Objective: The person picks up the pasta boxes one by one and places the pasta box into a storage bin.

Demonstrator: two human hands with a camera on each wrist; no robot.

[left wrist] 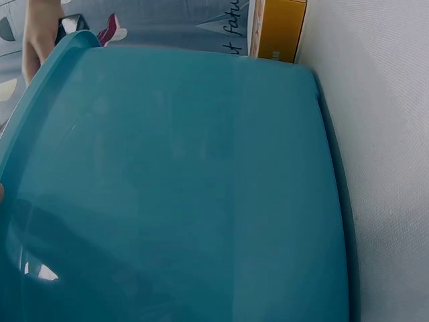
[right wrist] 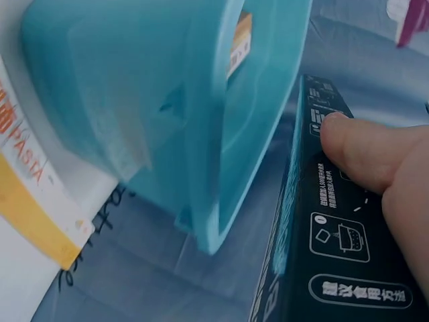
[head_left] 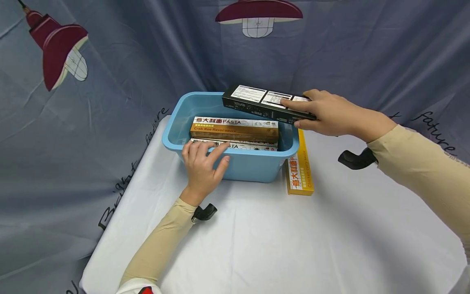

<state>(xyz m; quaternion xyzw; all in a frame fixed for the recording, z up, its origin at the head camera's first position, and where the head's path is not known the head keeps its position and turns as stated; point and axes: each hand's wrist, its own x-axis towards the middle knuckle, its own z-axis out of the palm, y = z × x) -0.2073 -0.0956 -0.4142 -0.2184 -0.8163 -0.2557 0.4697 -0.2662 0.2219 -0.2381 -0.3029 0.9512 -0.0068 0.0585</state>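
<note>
My right hand point(head_left: 332, 114) grips one end of a long black box point(head_left: 253, 94) with white printed panels, thumb along its near side. This box slants over the back right rim of a blue plastic bin point(head_left: 247, 168). My left hand point(head_left: 201, 173) holds the bin's front rim, fingers over the edge and thumb outside. Inside the bin lies a brown and white pasta box point(head_left: 235, 131) marked crab roe flavor sauce. Another pasta box point(head_left: 253, 145) lies in front of it, partly hidden by the rim. The right wrist view shows the thumb pressing the black box point(right wrist: 335, 268).
A yellow and white pasta box point(head_left: 302, 173) lies on the white table point(head_left: 249, 237), right of the bin and partly under its rim. A blue-grey curtain point(head_left: 147, 61) with printed lamps and lettering hangs behind and to the left.
</note>
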